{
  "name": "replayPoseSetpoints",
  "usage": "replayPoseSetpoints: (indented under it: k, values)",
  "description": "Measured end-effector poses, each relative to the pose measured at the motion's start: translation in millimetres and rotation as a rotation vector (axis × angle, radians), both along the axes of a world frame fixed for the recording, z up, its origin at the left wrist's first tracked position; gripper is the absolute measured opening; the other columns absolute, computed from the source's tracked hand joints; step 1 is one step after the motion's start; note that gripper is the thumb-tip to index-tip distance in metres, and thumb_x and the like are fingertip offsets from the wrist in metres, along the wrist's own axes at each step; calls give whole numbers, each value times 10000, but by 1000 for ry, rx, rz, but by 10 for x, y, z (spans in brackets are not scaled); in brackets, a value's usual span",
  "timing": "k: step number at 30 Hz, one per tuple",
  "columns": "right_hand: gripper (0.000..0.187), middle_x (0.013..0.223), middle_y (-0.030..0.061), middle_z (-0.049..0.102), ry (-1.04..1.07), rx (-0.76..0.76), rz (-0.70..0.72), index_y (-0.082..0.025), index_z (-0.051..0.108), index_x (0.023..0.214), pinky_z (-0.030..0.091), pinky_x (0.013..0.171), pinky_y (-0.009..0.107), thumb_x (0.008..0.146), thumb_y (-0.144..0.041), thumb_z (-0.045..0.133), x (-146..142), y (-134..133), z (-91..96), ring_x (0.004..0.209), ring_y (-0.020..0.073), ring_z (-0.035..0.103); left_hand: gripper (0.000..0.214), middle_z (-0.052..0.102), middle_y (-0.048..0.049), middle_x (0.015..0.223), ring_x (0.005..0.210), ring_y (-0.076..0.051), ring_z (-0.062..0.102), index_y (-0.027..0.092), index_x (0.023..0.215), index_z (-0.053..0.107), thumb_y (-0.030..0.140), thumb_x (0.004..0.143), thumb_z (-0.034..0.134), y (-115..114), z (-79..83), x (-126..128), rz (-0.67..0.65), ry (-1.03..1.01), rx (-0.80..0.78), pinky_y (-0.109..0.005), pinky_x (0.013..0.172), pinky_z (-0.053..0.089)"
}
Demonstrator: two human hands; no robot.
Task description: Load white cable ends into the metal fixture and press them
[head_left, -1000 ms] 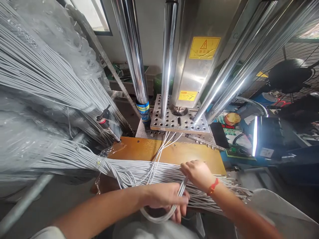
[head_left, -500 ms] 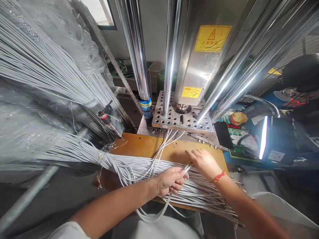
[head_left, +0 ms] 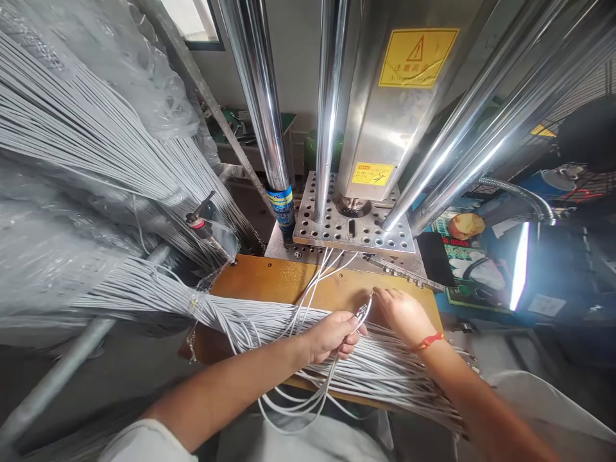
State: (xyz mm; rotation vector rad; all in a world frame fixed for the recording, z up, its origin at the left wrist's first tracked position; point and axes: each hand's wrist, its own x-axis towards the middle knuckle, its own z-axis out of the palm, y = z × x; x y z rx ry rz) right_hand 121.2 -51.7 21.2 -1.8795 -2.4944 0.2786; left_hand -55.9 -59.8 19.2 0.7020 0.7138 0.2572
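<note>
My left hand (head_left: 332, 335) is closed around a few thin grey cables (head_left: 308, 401) that loop down below the bench edge. Their stripped ends stick up beside my right hand (head_left: 402, 313), whose fingers pinch those tips at about the middle of the yellow bench top (head_left: 269, 282). Both hands rest over a wide bundle of grey cables (head_left: 240, 321) lying across the bench. A red cord sits on my right wrist. A few cables run from the bundle up under the perforated metal plate (head_left: 353, 232) of the press.
Chrome columns (head_left: 255, 96) and a steel press head with yellow warning labels (head_left: 416, 58) rise behind the bench. More grey cable bundles in plastic wrap (head_left: 72, 147) fill the left. A lit lamp (head_left: 520, 266) and control panel (head_left: 462, 247) stand at the right.
Both hands have moved up and away from me over the bundle, lifting the held cable ends toward the bench middle. The loop below the bench has lengthened.
</note>
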Motion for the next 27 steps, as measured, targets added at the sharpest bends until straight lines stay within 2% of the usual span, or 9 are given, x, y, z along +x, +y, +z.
replayPoseSetpoints:
  k: [3,5,8,11,14,17,19,22,27]
  values:
    - [269,763,91,615,59,-39,-19,-112,596,851,410,675,270,812,-132,331,23,-32,-3,729,171,558,249,275,76,529,405,-21,229,163,793,422,409,824,396,20,13,21,21,-33,21,-175,414,145]
    - [336,829,88,627,190,-62,-98,-111,565,989,433,653,247,851,-191,270,46,-32,27,749,152,577,253,244,79,522,398,-15,175,162,775,418,409,824,401,37,30,27,4,-45,12,-182,412,102]
    - [477,935,101,624,746,-236,-281,-106,389,1236,465,587,246,880,-357,194,112,16,82,739,140,594,263,220,86,508,383,-11,141,164,753,409,419,818,406,62,34,20,-25,-6,-12,-189,406,69]
    - [511,831,94,641,1079,-372,-361,-98,526,1094,466,524,255,778,-484,413,145,53,76,618,139,576,287,262,90,501,368,-9,193,165,757,410,448,789,438,77,-3,20,-22,10,-18,-174,393,113]
    - [405,651,54,630,1000,-262,-456,-113,626,863,462,491,245,705,-472,523,76,3,18,536,133,559,312,375,65,519,384,-30,337,153,773,430,465,778,434,81,-36,56,38,36,30,-176,408,242]
    - [325,708,59,653,809,-61,-461,-144,646,848,485,553,250,746,-410,491,-31,-94,-21,583,146,596,304,451,32,555,424,-61,427,144,797,427,448,786,417,93,-23,113,105,90,25,-196,438,311]
    - [298,785,70,665,692,25,-398,-161,652,866,497,629,263,767,-380,475,-68,-133,-23,654,159,618,282,394,61,518,382,-33,352,149,791,412,431,790,424,109,3,142,110,82,4,-170,406,243]
    - [387,974,91,638,693,82,-388,-157,584,1057,492,772,298,806,-408,431,-56,-126,-5,873,184,606,263,264,102,477,347,-1,183,153,764,405,413,791,438,139,30,166,45,16,0,-164,384,110]
    - [479,1186,81,526,773,-289,-110,-159,493,1194,417,929,330,872,-434,269,57,-50,68,1091,172,495,279,249,107,471,347,-2,185,168,729,374,430,790,444,178,-16,190,19,23,-38,-163,387,112]
